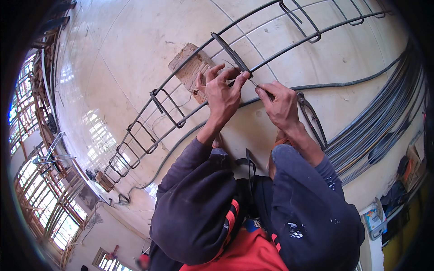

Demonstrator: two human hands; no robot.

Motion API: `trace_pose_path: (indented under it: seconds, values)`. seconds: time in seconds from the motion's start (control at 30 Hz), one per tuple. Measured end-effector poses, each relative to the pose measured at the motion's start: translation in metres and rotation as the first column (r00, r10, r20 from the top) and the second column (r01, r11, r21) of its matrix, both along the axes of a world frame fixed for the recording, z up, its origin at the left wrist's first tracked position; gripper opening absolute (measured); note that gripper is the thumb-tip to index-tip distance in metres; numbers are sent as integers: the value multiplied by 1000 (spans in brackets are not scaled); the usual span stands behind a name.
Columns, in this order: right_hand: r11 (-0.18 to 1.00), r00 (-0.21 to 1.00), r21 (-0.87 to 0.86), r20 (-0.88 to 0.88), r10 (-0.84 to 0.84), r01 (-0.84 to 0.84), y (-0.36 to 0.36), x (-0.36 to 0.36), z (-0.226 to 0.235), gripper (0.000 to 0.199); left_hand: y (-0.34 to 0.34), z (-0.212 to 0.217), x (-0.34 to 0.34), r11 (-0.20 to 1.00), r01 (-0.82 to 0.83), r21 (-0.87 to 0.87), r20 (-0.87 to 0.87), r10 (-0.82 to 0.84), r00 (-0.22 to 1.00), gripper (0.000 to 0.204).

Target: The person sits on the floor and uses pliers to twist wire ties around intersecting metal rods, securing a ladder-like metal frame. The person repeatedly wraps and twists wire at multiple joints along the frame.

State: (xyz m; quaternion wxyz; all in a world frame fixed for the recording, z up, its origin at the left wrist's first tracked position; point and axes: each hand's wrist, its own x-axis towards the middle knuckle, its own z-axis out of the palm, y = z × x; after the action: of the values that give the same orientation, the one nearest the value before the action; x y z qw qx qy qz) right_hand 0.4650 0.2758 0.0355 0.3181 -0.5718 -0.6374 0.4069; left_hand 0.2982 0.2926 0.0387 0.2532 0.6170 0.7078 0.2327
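Far left of the brick (194,72), a barred window (54,221) lets in light. The metal cage (230,53), made of long rods joined by bent crosspieces, starts low to the brick's left, passes over it and runs on to its upper right. The brick lies on the pale tiled floor (126,54). Just right of the brick, the left hand (221,92) has its thumb and forefinger closed on a corner of the cage. A thin wire (253,82) shows at that corner, and the right hand (282,106), farther right of the brick, pinches it; the two hands are near each other but apart. Beyond the right hand from the brick, pliers (304,102) lie on the floor. Well to the brick's right is a bundle of long dark rods (379,122).
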Motion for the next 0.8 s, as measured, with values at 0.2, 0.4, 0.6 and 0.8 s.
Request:
trace_pose_path:
  seconds: [0.2, 0.4, 0.6, 0.8]
  values:
    - [997, 1000, 81, 6, 9, -9, 1, -6, 8, 7, 2, -1, 0, 999, -32, 31, 12, 31, 999, 35]
    - [972, 987, 174, 37, 157, -161, 12, -2, 22, 6, -2, -4, 3, 997, -51, 59, -5, 51, 999, 33]
    - [836, 880, 309, 305, 364, -454, 49, 13, 37, 9, -2, -5, 4, 993, -53, 102, -1, 54, 999, 30]
    - [545, 726, 483, 515, 456, -685, 119, 20, 30, 10, -1, 2, 1, 996, -53, 78, 24, 51, 998, 28]
